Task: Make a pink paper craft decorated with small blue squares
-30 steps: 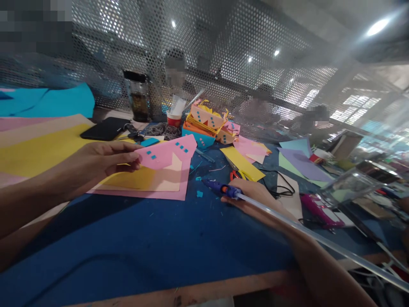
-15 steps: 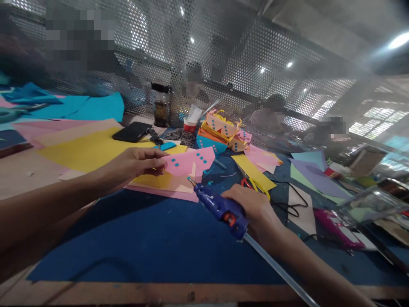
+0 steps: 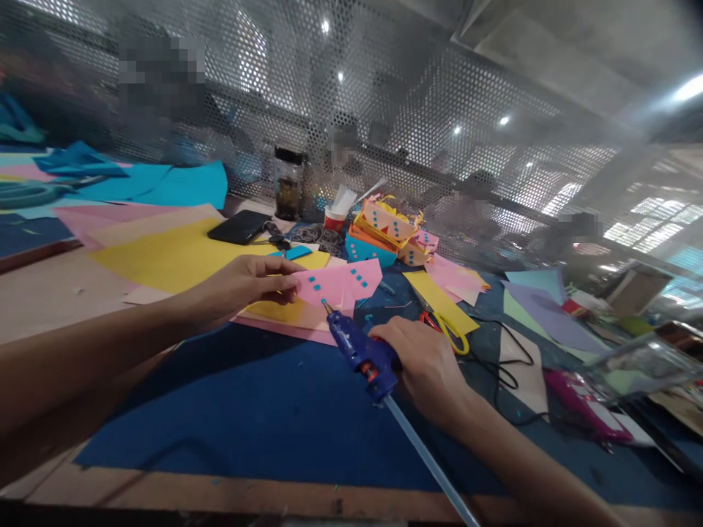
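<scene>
Between the thumb and fingers of my left hand (image 3: pixel 263 282) is a pink paper cutout (image 3: pixel 337 282) dotted with small blue squares. My right hand (image 3: pixel 422 362) is wrapped round a dark blue hot glue gun (image 3: pixel 356 348), a long clear glue stick (image 3: pixel 428 454) jutting from its back. The gun's metal nozzle, with a bit of blue at its tip, is at the lower edge of the pink cutout; whether they touch I cannot tell. Yellow and pink sheets (image 3: pixel 274 315) lie beneath the cutout. Yellow-handled scissors (image 3: pixel 453 337) rest beyond my right hand.
Decorated paper pieces (image 3: pixel 384 227) are stacked at the back beside a red cup (image 3: pixel 335 217), a dark-lidded jar (image 3: pixel 288 187) and a black phone (image 3: pixel 240 227). Black cord (image 3: pixel 508 377) and a magenta object (image 3: pixel 587 406) lie right. A perforated metal screen (image 3: pixel 406 95) stands behind, people beyond it.
The glue gun has swung so its nozzle is closer to the pink cutout's lower edge. My left hand keeps hold of the cutout. The whole view has shifted slightly.
</scene>
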Motion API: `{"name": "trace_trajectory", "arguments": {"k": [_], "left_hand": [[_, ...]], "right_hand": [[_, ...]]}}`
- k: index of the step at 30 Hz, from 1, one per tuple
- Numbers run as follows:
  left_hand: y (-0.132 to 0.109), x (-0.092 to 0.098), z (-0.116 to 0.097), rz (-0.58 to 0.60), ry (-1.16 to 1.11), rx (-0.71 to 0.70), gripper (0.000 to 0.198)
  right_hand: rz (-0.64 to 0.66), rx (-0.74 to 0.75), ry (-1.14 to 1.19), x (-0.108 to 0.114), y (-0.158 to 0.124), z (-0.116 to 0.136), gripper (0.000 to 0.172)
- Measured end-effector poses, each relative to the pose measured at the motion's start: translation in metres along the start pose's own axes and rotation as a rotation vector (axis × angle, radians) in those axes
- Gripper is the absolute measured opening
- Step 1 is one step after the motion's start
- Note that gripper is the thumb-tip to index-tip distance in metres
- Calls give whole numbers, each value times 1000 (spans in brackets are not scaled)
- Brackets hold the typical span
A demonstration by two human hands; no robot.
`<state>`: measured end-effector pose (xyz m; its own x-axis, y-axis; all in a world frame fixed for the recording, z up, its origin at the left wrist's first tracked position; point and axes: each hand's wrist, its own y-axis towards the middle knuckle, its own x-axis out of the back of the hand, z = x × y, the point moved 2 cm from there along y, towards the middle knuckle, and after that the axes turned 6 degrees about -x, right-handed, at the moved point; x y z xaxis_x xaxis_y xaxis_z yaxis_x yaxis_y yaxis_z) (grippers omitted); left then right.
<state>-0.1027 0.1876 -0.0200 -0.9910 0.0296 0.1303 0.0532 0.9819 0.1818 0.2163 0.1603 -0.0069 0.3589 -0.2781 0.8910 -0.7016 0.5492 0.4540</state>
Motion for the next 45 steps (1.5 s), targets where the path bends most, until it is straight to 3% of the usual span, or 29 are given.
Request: {"name": "trace_trajectory", "arguments": {"k": [28,45], "left_hand": [[-4,-5,-4,35,24,-19,41],[-3,-6,-5,46,9,-26,40]], "right_hand": [[-72,21,-57,-4,1,4,23],[-69,15,-80,-8,1,4,18]]}}
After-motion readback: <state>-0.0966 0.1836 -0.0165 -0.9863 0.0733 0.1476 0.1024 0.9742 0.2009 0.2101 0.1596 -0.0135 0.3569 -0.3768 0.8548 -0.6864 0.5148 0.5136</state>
